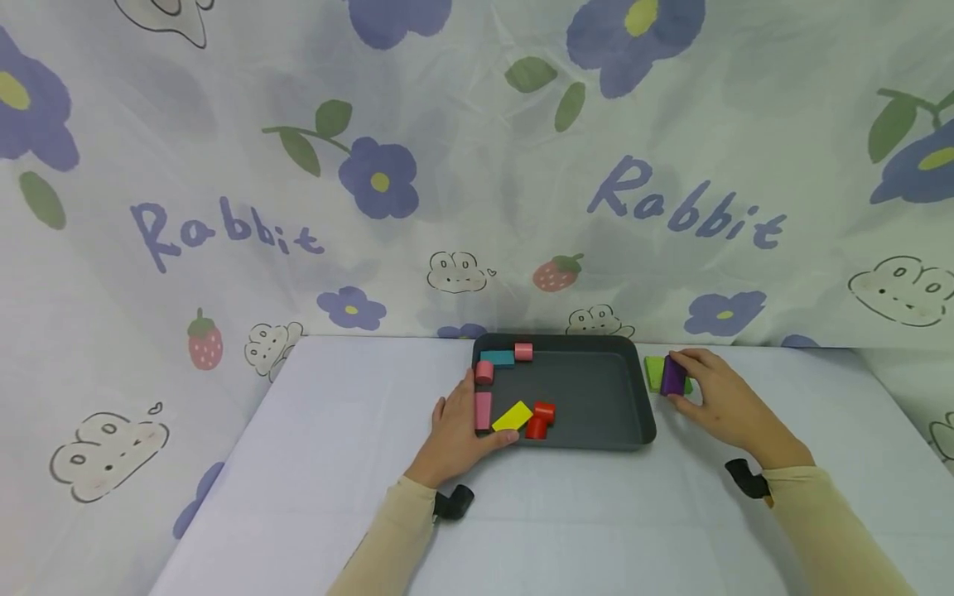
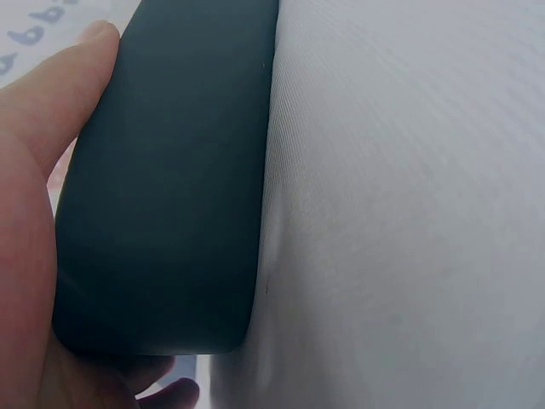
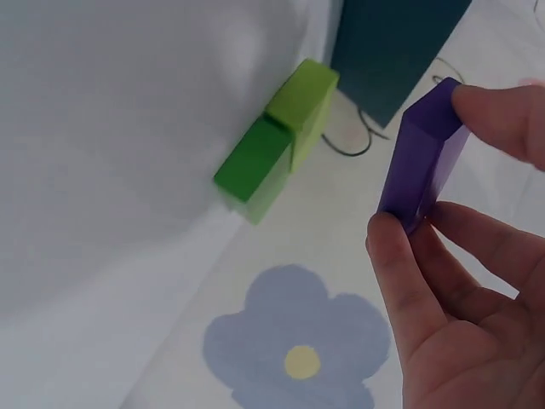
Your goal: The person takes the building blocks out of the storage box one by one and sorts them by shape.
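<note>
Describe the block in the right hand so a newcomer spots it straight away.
Find the dark tray on the white table, then look just past its right side to the right hand. Pinched between thumb and fingers is a purple block. Its neighbours, a light green block and a darker green block, are unheld; it alone is purple.

Pinched aloft, slightly tilted — a flat-faced purple block (image 1: 673, 377), just beside a dark grey rectangular tray (image 1: 589, 397) — lying flat, held at one corner.
</note>
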Demonstrator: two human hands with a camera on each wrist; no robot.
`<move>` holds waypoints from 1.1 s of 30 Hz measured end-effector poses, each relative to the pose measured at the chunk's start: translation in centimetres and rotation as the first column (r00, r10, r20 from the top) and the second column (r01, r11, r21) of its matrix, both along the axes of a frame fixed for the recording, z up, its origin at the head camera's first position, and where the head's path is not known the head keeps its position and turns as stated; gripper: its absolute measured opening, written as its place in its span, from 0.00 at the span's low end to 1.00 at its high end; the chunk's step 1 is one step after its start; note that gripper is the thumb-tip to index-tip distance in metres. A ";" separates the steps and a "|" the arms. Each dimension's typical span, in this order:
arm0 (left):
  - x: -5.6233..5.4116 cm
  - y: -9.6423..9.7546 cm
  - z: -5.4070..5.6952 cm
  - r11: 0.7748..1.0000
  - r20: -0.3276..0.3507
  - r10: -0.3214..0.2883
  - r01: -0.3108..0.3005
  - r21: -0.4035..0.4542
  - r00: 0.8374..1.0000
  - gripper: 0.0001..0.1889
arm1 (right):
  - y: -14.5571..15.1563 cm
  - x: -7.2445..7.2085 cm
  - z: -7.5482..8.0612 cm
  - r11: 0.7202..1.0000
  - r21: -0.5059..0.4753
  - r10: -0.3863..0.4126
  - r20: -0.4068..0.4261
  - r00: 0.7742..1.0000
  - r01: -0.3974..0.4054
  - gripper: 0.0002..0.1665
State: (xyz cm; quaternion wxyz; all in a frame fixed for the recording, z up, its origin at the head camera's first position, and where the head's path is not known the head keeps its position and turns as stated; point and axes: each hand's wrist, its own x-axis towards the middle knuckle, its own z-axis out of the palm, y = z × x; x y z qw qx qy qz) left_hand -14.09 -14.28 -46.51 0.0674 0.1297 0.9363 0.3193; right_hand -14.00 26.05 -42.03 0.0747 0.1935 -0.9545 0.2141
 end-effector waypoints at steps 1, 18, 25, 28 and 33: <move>0.0 0.0 0.0 1.000 0.001 -0.001 0.001 0.002 1.000 0.64 | 0.2 0.0 0.0 1.000 0.001 0.003 -0.007 1.000 -0.003 0.37; 0.0 0.2 0.1 1.000 0.000 0.006 -0.006 0.007 1.000 0.64 | 2.7 -1.4 -0.6 0.996 0.070 0.059 -0.018 0.998 -0.057 0.35; 0.1 0.2 0.3 1.000 -0.003 0.010 -0.010 0.006 1.000 0.63 | 3.5 -1.8 -1.0 0.994 0.085 0.070 -0.002 0.998 -0.070 0.34; 0.1 0.2 0.3 1.000 0.001 0.013 -0.013 0.007 1.000 0.63 | 3.7 -2.0 -1.1 0.992 0.094 0.085 -0.008 0.996 -0.084 0.33; 0.1 0.2 0.3 1.000 0.002 0.009 -0.009 0.002 1.000 0.63 | 4.0 -2.1 -1.3 0.991 0.100 0.090 0.035 0.995 -0.093 0.32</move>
